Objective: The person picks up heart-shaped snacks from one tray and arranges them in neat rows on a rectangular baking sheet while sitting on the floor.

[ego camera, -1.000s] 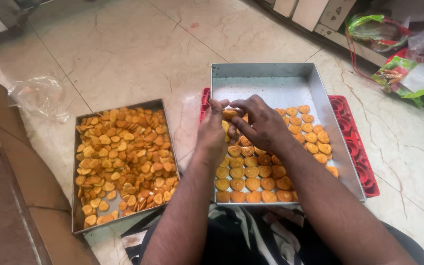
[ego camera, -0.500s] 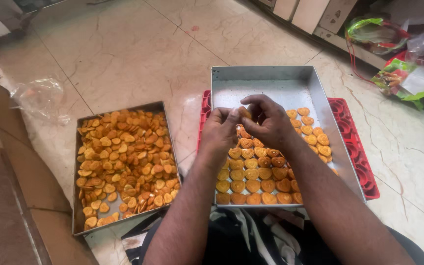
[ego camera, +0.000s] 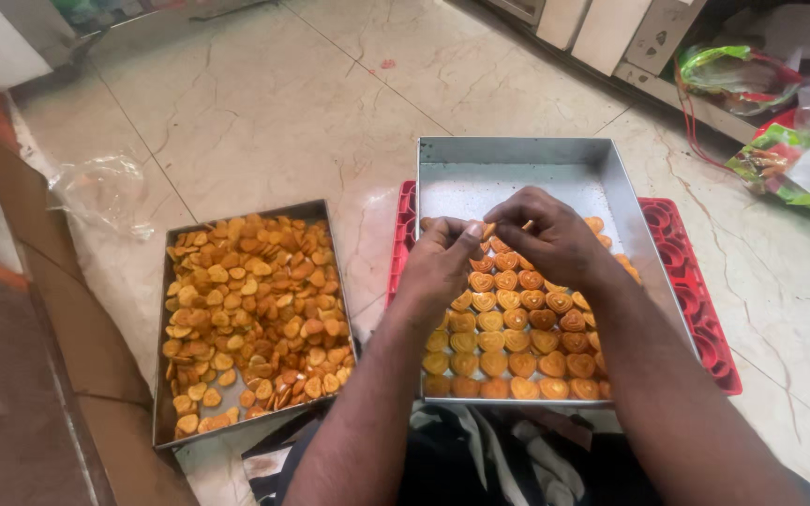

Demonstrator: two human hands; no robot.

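While biscuit (ego camera: 489, 230) pinched between fingertips of left hand (ego camera: 442, 262) and right hand (ego camera: 550, 234), rows laid in right tray (ego camera: 517, 164); loose heap held in left tray (ego camera: 166, 426).

Both forearms come up from the bottom edge of the view and lean toward each other, so the two hands meet near the middle of the tray that stands in front of the person. The left hand (ego camera: 441, 265) is turned knuckles up with its fingers curled under, its thumb stretched toward the other hand. The right hand (ego camera: 547, 234) lies slightly farther from the body, back of the hand up, fingers bent down and inward. The fingertips of the two hands touch or nearly touch, pinched together on something small; what lies between them is too hidden to tell. Both wrists are bare and held fairly straight.
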